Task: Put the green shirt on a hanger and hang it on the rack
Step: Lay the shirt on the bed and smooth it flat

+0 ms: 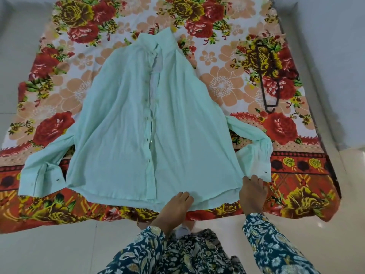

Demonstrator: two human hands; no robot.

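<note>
Green shirt (122, 119) flat, front up, centre of frame on floral bedsheet (227, 80) spread on floor, collar toward top. Left hand (175, 206) grip open, fingers flat on hem, lower centre. Right hand (252, 192) at hem's right corner by cuff; pinch or not, can't tell. Dark hanger (266, 80) upper right on sheet, well apart.

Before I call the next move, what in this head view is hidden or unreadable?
- Rack: outside the frame in the head view.
- Dark hanger: blends into the floral bedsheet; hook shape unclear.
- Pale green button-up shirt: back hidden underneath.
- Left hand and right hand: palms face down on the hem; grip unreadable.
</note>
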